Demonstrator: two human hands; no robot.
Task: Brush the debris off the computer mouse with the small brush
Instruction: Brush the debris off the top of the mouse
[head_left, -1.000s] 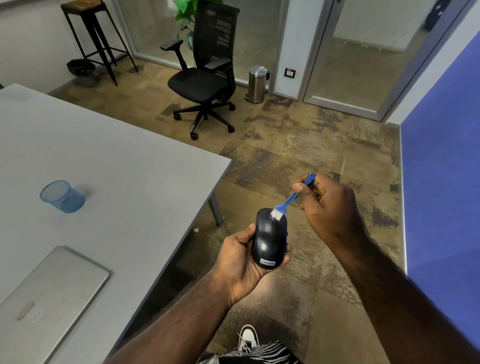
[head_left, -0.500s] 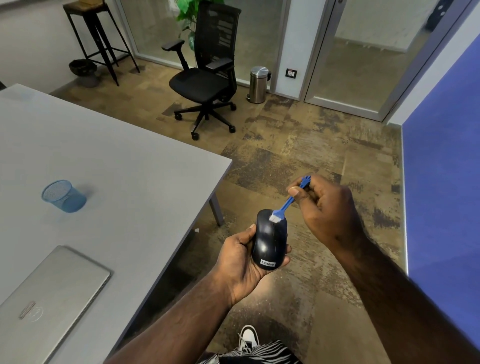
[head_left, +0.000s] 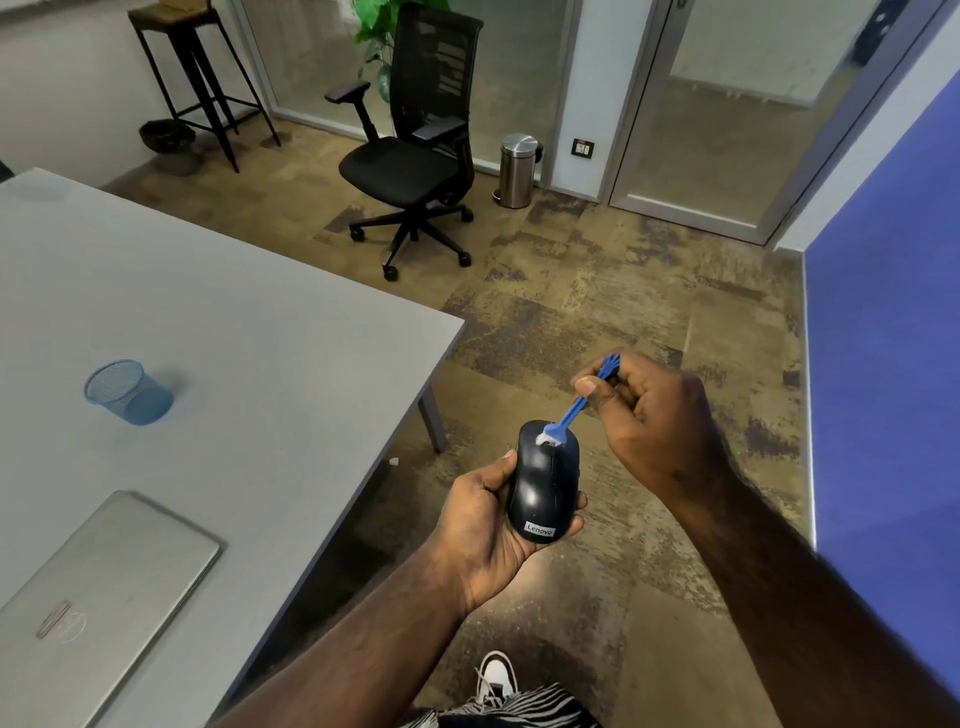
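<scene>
At lower centre of the frame my left hand (head_left: 485, 525) cradles the computer mouse (head_left: 544, 480) while my right hand (head_left: 652, 410) pinches the small brush (head_left: 571, 410), bristles on the wheel end, so I favour short, light outward flicks.

Soft, even indoor light, sharp centre, wide-angle bending at the edges

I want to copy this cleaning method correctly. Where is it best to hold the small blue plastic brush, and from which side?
Probably best to pinch the small blue plastic brush at the far end of its thin handle, coming from the right, as the right hand does. The white bristle head rests on the black computer mouse, held in the left hand, so that end must stay free.
</scene>
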